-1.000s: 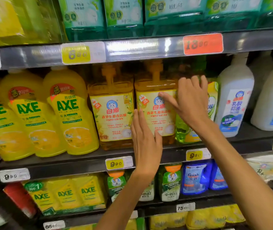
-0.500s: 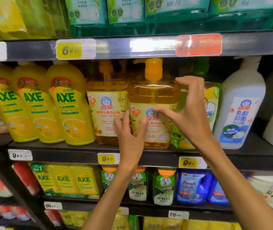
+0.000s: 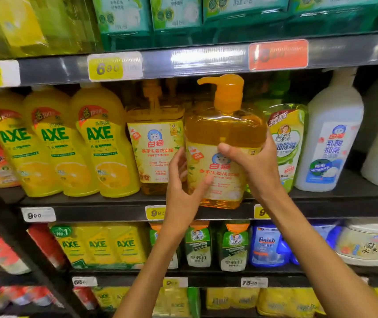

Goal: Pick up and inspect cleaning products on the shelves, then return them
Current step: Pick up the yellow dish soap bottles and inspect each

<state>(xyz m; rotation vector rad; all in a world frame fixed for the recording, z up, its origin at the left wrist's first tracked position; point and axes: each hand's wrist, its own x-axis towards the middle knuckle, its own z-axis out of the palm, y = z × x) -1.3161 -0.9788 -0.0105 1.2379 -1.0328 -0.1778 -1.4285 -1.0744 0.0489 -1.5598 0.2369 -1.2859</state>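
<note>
Amber bottle (image 3: 226, 143) is held at frame centre, off the shelf (image 3: 105, 213); left hand (image 3: 183, 198) and right hand (image 3: 258, 166) fingers are clamped on its sides; inspection and return are judged outstanding.

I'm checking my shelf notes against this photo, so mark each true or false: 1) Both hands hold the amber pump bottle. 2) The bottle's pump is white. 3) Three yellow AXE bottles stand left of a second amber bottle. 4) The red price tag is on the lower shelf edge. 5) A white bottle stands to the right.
1) True: the left hand and right hand grip the amber pump bottle.
2) False: the pump is orange.
3) True: the AXE bottles stand left of the second amber bottle.
4) False: the red tag is on the upper shelf edge.
5) True: the white bottle stands right.
</note>
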